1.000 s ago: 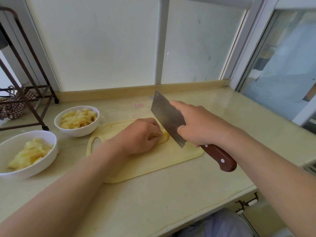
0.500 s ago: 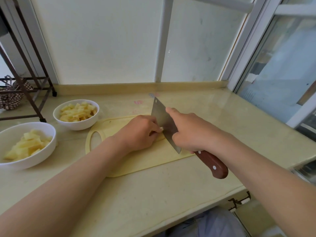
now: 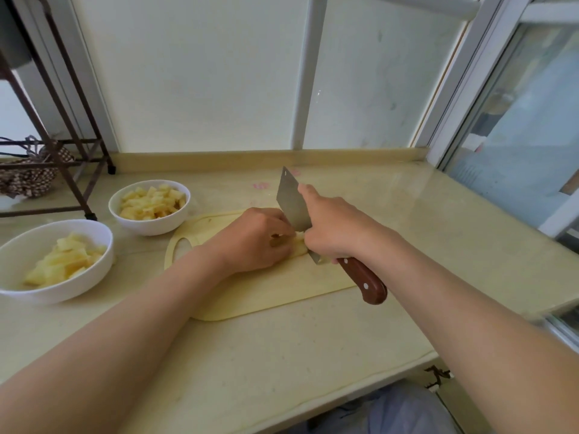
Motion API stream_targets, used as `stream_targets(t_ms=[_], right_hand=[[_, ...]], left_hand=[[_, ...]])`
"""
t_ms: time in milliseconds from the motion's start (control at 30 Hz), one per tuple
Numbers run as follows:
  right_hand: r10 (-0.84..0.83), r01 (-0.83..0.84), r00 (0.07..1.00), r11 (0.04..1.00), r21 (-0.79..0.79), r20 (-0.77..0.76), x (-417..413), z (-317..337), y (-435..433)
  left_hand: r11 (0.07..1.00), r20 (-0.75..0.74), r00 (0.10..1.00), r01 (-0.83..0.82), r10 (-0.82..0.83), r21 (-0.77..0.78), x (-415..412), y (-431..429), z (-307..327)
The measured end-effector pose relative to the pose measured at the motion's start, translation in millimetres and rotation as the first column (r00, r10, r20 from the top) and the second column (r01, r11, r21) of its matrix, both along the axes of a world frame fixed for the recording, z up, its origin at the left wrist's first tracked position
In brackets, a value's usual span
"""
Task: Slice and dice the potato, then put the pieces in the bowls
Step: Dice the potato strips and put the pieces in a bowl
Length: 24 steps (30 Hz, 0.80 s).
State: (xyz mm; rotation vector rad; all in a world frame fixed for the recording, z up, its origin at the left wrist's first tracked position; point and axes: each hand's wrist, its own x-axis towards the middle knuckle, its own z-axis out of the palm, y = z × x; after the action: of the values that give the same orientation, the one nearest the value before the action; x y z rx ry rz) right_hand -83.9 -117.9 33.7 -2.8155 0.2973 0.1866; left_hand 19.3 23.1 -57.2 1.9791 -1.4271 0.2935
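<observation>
On the board (image 3: 266, 296), mid-way along the counter (image 3: 282, 364), there's the potato (image 3: 299, 245), a pale piece just showing between the two hands. The left hand (image 3: 252, 241) is curled over it, fingertips tucked, pinning it down. The right hand (image 3: 336, 230) is clenched round the knife (image 3: 293, 203) where blade meets wooden handle, forefinger up along the blade's back. The blade is tilted, its near end down at the potato, right against the left knuckles, and the brown handle sticks out to the near right. Off left, two white bowls, both holding cut potato. The far bowl (image 3: 149, 225) is just beside the board's far-left corner, the near bowl (image 3: 67, 291) further left. Behind them stands a dark metal rack (image 3: 67, 98).
</observation>
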Motion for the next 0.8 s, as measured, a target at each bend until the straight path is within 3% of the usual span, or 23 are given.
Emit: stream_targets(t_ms=[267,533,800], right_hand=[[-0.109,0.101,0.993,0.982,0.158,0.045,-14,2,-9],[-0.128,0.108,0.983,0.984,0.144,0.135,-23,17,-7],[-0.126,0.110,0.987,0.982,0.151,0.097,-25,13,0]], left_hand=[[0.999,-0.028,0.999,-0.030,0.031,0.009,-5,10,-10],[0.999,-0.019,0.999,-0.043,0.043,0.004,-3,9,-12],[0.999,-0.019,0.999,-0.049,0.049,-0.017,-6,9,-12]])
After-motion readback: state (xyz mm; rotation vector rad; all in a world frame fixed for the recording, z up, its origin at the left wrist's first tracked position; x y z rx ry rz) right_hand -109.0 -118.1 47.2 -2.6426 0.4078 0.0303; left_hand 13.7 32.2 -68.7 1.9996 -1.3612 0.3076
